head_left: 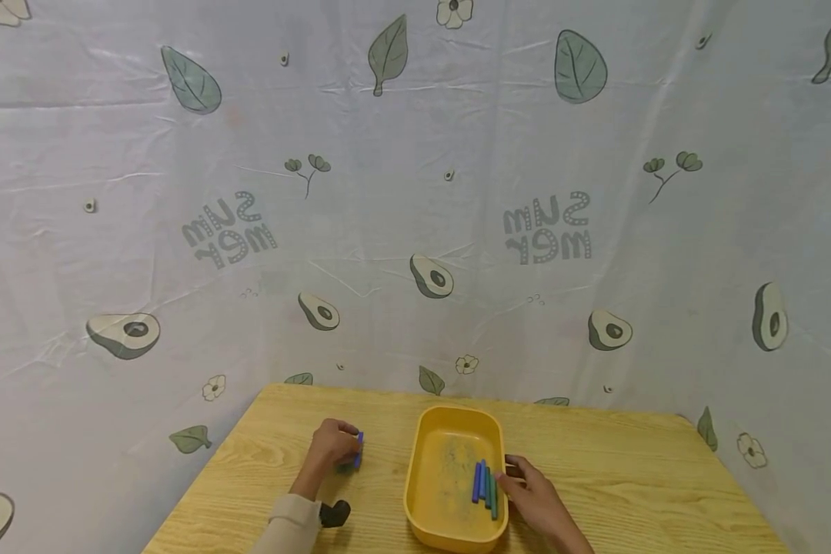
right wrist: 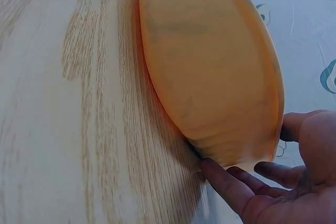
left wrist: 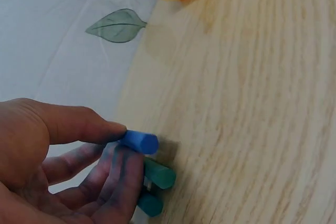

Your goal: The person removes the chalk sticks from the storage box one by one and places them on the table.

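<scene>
My left hand is on the left side of the table, pinching a blue chalk stick between thumb and fingers. Against its lower fingers in the left wrist view are a green chalk stick and a teal one; their far ends are hidden. A yellow plastic tray stands right of that hand, with blue and green chalk sticks lying side by side inside. My right hand grips the tray's right side, thumb over the rim and fingers against the outer wall. Smudges colour the fingers.
The wooden table reaches back to a hanging sheet printed with leaves and avocados. A black object sits at the left wrist. Bluish smears mark the tray floor.
</scene>
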Demonstrator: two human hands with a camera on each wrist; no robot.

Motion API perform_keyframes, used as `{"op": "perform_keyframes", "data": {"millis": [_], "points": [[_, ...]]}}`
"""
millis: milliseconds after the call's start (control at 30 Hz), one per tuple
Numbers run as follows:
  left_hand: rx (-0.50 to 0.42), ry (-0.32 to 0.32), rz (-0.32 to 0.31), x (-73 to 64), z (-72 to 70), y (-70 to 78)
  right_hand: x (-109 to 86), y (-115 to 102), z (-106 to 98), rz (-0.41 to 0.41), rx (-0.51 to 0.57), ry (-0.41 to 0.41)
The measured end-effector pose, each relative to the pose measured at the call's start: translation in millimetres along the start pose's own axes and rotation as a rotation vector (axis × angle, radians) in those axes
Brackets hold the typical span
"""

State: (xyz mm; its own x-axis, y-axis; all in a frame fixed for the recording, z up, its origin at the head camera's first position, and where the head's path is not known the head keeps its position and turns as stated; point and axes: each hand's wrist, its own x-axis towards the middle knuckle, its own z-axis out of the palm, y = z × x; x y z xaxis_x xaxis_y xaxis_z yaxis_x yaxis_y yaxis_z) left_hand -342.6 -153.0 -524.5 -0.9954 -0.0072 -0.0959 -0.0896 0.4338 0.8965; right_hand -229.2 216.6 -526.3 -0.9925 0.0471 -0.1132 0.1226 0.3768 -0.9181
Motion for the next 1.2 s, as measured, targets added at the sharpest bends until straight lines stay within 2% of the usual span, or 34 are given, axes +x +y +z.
{"op": "perform_keyframes", "data": {"millis": [200, 467, 767, 1067, 1200], "points": [[0.122, 0.054, 0.031, 1.4, 2.7, 0.2, -0.4, -3.0, -0.1, 0.001, -0.01, 0.004], [0.152, 0.065, 0.035, 0.0, 0.8, 1.5, -2.1, -4.2, 0.3, -0.015, 0.0, 0.003], [0.074, 0.057, 0.022, -5.3, -3.7, 12.0, -2.3, -5.5, 0.5, -0.009, -0.007, 0.007], [0.021, -0.011, 0.017, -8.2, -1.5, 25.4, -1.3, -3.7, 0.3, 0.005, -0.012, 0.007], [-0.034, -0.053, 0.026, -12.8, 1.5, 31.7, -1.7, -3.3, 0.6, 0.009, -0.004, 0.006]]}}
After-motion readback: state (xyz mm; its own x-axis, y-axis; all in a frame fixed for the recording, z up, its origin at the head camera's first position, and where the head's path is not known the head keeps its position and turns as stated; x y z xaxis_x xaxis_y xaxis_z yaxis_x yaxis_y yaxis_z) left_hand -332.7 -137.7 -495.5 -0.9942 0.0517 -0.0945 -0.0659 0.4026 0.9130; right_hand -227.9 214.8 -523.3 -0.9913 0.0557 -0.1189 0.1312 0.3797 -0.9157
